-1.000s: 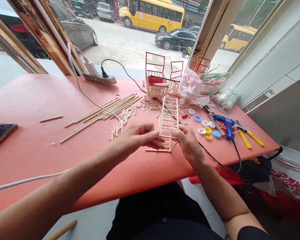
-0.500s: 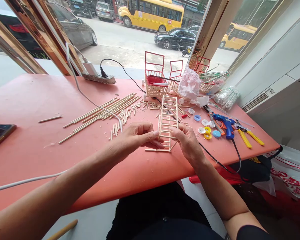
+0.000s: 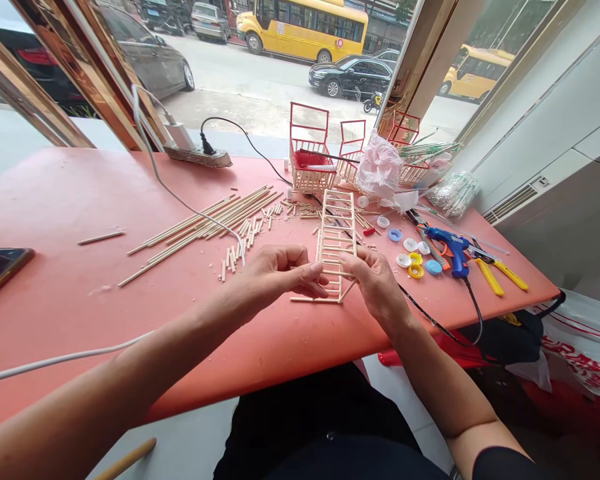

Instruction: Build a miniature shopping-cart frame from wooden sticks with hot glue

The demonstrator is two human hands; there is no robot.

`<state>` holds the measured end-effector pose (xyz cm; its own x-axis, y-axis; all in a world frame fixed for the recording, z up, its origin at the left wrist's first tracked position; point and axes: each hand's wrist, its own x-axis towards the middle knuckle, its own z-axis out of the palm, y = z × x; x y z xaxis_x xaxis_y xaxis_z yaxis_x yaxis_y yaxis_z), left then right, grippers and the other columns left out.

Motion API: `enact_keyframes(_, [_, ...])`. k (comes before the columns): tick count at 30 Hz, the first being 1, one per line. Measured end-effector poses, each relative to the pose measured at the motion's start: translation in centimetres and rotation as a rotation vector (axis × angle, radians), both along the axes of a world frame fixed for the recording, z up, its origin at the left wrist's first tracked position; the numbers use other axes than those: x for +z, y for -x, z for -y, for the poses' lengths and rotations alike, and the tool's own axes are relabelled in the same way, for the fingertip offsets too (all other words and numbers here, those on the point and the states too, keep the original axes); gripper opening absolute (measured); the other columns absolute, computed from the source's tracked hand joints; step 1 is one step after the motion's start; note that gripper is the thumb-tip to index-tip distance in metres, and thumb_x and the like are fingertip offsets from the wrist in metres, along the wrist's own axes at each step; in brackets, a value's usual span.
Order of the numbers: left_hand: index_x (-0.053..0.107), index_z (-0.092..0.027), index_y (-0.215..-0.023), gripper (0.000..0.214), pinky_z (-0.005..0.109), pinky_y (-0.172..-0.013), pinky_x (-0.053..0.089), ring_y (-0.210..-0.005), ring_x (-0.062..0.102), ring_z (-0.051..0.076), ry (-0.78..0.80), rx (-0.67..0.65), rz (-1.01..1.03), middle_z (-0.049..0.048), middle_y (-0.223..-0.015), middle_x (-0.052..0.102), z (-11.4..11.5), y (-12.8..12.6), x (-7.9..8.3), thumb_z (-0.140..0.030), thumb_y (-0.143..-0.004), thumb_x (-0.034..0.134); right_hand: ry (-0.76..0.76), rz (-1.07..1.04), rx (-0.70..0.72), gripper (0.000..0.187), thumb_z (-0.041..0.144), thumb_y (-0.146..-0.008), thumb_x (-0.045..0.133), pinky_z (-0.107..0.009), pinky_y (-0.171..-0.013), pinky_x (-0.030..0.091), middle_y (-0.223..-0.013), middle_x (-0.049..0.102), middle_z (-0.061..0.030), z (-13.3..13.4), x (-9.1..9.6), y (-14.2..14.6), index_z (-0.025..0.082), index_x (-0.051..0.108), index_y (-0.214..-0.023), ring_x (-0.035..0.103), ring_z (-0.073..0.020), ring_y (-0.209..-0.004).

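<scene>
Between my hands is a ladder-like frame of thin wooden sticks, with several rungs across two long rails. My right hand pinches its near right corner between thumb and fingers. At the near left corner, my left hand has its thumb and forefinger closed on the frame; the other fingers curl below. Under the held part, more joined sticks reach down to the table, partly hidden by my hands. Cut short sticks lie just beyond my left hand.
Long sticks lie on the pink table. Small stick carts and a crumpled plastic bag stand behind. Bottle caps, a blue glue gun and yellow-handled pliers lie right. A white cable crosses the left side.
Almost nothing differs. The far end of the stick frame has tipped very slightly, and my left thumb has shifted a little to the right along its near edge.
</scene>
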<state>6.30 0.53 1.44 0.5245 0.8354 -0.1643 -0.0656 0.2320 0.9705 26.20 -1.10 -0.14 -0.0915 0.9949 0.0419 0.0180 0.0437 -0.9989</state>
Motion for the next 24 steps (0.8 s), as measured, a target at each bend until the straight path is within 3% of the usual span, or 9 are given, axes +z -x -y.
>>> enact_keyframes(6, [0.060, -0.016, -0.068, 0.046, 0.044, -0.085, 0.065, -0.087, 0.080, 0.030, -0.017, -0.001, 0.015, 0.0139, -0.086, 0.081, 0.1, 0.1, 0.0, -0.054, -0.077, 0.085, -0.033, 0.002, 0.030, 0.048, 0.057, -0.086, 0.070, -0.028, -0.061, 0.031, -0.065, 0.038, 0.0041, 0.0, -0.1, -0.3, 0.021, 0.048, -0.064, 0.033, -0.0116, -0.063])
enact_keyframes(11, [0.060, -0.016, -0.067, 0.048, 0.046, -0.085, 0.065, -0.086, 0.080, 0.031, -0.017, -0.004, 0.002, 0.0146, -0.087, 0.081, 0.1, 0.1, -0.1, -0.056, -0.076, 0.086, -0.008, 0.012, 0.026, 0.063, 0.077, -0.086, 0.062, -0.030, -0.058, 0.023, -0.064, 0.030, 0.0049, -0.1, 0.0, -0.5, 0.022, 0.040, -0.064, 0.026, -0.0111, -0.059])
enact_keyframes(19, [0.061, -0.016, -0.068, 0.047, 0.044, -0.084, 0.065, -0.086, 0.080, 0.030, 0.001, -0.010, 0.007, 0.0150, -0.090, 0.082, -0.1, 0.2, -0.1, -0.054, -0.075, 0.086, -0.064, 0.076, -0.012, 0.067, 0.079, -0.090, 0.053, -0.032, -0.060, 0.026, -0.058, 0.037, 0.0034, 0.2, -0.3, -1.1, 0.021, 0.042, -0.059, 0.034, -0.0121, -0.058])
enact_keyframes(22, [0.062, -0.016, -0.068, 0.047, 0.045, -0.084, 0.065, -0.085, 0.080, 0.030, -0.003, 0.000, -0.009, 0.0143, -0.087, 0.081, 0.0, 0.1, 0.0, -0.055, -0.075, 0.086, -0.097, 0.109, -0.017, 0.063, 0.076, -0.095, 0.047, -0.032, -0.066, 0.036, -0.065, 0.047, 0.0007, 0.9, 0.3, -1.6, 0.021, 0.056, -0.066, 0.044, -0.0141, -0.064])
enact_keyframes(24, [0.061, -0.016, -0.067, 0.048, 0.045, -0.085, 0.065, -0.085, 0.080, 0.031, -0.005, 0.008, -0.020, 0.0146, -0.086, 0.081, -0.1, 0.1, 0.0, -0.056, -0.074, 0.086, -0.136, 0.132, -0.056, 0.058, 0.072, -0.099, 0.043, -0.032, -0.072, 0.042, -0.073, 0.055, -0.0015, 1.8, 0.9, -2.2, 0.022, 0.067, -0.082, 0.051, -0.0161, -0.070])
